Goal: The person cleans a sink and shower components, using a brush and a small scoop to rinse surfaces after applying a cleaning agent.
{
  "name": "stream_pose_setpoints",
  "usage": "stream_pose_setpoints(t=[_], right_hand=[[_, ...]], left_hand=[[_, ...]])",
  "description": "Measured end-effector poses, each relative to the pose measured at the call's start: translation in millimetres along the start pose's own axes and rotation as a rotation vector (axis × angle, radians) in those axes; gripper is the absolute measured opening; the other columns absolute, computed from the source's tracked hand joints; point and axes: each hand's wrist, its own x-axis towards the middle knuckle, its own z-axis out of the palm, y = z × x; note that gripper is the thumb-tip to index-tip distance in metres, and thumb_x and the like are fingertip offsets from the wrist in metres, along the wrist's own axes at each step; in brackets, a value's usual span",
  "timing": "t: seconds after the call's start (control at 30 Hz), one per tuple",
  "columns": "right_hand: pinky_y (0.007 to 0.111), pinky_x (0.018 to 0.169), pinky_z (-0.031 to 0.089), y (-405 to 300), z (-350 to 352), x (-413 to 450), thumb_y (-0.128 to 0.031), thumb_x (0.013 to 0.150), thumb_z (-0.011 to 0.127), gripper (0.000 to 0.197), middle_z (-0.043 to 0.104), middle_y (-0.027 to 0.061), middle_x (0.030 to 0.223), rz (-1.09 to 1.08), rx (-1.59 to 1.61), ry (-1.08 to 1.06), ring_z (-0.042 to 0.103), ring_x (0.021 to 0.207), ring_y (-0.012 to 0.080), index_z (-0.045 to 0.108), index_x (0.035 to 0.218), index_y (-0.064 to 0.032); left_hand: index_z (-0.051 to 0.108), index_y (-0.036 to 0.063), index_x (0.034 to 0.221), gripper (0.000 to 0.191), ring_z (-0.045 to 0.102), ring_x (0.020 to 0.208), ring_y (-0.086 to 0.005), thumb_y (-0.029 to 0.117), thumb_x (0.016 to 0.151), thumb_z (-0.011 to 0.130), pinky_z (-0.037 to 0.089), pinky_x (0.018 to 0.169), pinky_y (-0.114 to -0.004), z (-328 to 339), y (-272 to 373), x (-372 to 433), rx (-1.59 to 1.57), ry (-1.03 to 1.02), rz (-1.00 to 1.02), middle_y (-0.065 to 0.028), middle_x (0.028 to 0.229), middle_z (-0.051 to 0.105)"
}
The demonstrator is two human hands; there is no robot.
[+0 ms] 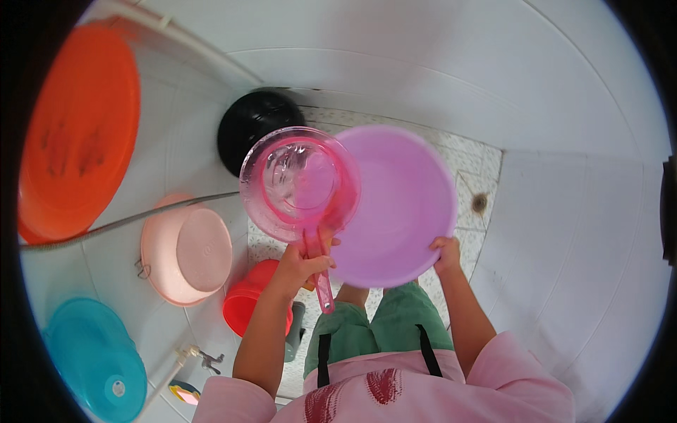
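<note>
My left hand [307, 264] is closed around the handle of a clear pink plastic dipper [324, 291], whose round bowl overlaps a clear basin [251, 185]. Whether the fingers also grip this basin's rim cannot be told. On the right, my right hand [448, 254] grips the rim of a large purple plastic basin [396, 211], thumb and fingers at its lower right edge. The purple basin is held before my legs with its inside facing up, and its left part lies behind the dipper and clear basin.
Along the left wall are an orange basin [84, 132], a pale pink basin [203, 248], a blue basin [95, 354], a metal hose [158, 209] and a tap [206, 359]. A black rounded container [254, 127] and a red bucket [246, 306] stand low down. A floor drain [479, 203] lies right.
</note>
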Motion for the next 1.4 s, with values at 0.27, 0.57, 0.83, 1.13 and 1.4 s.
stream_pose_setpoints(t=[0.27, 0.57, 0.83, 1.13, 1.4], right_hand=[[0.033, 0.058, 0.045, -2, -77, -32, 0.008, 0.059, 0.055, 0.026, 0.057, 0.0094, 0.076, -0.176, 0.25, 0.241, 0.056, 0.068, 0.0204, 0.055, 0.086, 0.0058], [0.038, 0.074, 0.052, 63, -219, -93, -0.014, 0.079, 0.061, 0.038, 0.059, 0.0133, 0.099, 0.151, 0.623, 0.243, 0.061, 0.087, 0.0256, 0.051, 0.11, 0.0039], [0.016, 0.036, 0.032, 136, -285, -57, -0.018, 0.084, 0.057, 0.011, 0.048, 0.0003, 0.065, 0.642, 1.138, 0.343, 0.04, 0.046, 0.0073, 0.049, 0.08, -0.0107], [0.021, 0.04, 0.031, 224, -302, -17, -0.02, 0.082, 0.054, 0.01, 0.042, 0.0002, 0.067, 0.895, 1.374, 0.402, 0.036, 0.05, 0.0093, 0.047, 0.081, -0.013], [0.023, 0.039, 0.033, 205, -226, -25, -0.015, 0.08, 0.057, 0.011, 0.044, 0.0001, 0.067, 1.051, 1.222, 0.1, 0.041, 0.051, 0.0109, 0.046, 0.08, -0.0113]], left_hand=[[0.051, -0.0018, 0.113, 0.042, 0.06, 0.078, -0.0183, 0.008, 0.073, 0.06, 0.049, 0.064, -0.028, 99, -17, 19, 0.01, -0.199, -0.176, -0.0155, 0.109, 0.06], [0.053, -0.0023, 0.106, 0.035, 0.061, 0.074, -0.0184, 0.012, 0.075, 0.06, 0.051, 0.06, -0.027, 217, -55, 0, 0.229, -0.33, -0.285, -0.0153, 0.105, 0.062], [0.052, -0.0024, 0.108, 0.038, 0.061, 0.072, -0.0175, 0.013, 0.074, 0.059, 0.051, 0.058, -0.027, 315, -81, -19, 0.504, -0.387, -0.317, -0.0149, 0.104, 0.062], [0.052, -0.0044, 0.112, 0.042, 0.059, 0.069, -0.0139, 0.014, 0.075, 0.059, 0.049, 0.055, -0.025, 396, -115, -14, 0.698, -0.451, -0.354, -0.0121, 0.101, 0.062], [0.056, -0.0008, 0.105, 0.035, 0.054, 0.065, -0.0097, 0.015, 0.075, 0.062, 0.043, 0.051, -0.022, 386, -134, -10, 0.945, -0.356, -0.352, -0.0058, 0.083, 0.059]])
